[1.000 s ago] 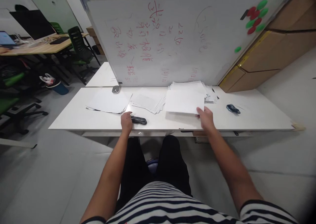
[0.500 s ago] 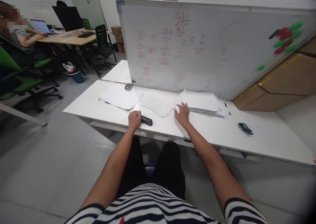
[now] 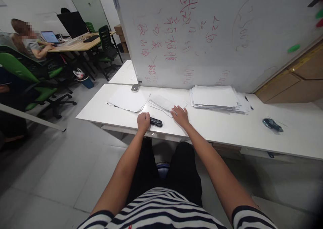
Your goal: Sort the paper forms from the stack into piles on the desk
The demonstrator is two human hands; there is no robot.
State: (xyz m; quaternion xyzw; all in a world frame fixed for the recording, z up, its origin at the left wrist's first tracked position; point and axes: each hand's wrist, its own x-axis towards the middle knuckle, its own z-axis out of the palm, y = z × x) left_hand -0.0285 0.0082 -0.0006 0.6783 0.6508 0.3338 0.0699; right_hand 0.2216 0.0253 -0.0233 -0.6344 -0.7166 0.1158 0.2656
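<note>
My left hand (image 3: 143, 122) is closed around one end of a black stapler (image 3: 156, 122) lying near the front edge of the white table. Fingers apart, my right hand (image 3: 180, 116) rests on the near right corner of the middle pile of papers (image 3: 163, 102), whose sheets are fanned unevenly. To its left lies another spread of white sheets (image 3: 126, 99). A thicker stack of paper (image 3: 214, 96) sits further right, its lower sheets sticking out at the right side.
A whiteboard (image 3: 174, 37) with red writing stands along the table's back edge. A grey mouse (image 3: 135, 88) lies by the left sheets, a dark teal object (image 3: 272, 125) at the right. Cardboard boxes (image 3: 285, 87) stand behind. A person (image 3: 36, 47) sits at a far desk.
My right hand has moved left from beside the thick stack onto the middle papers. The left hand stays on the stapler. The view has shifted, with the whiteboard appearing larger.
</note>
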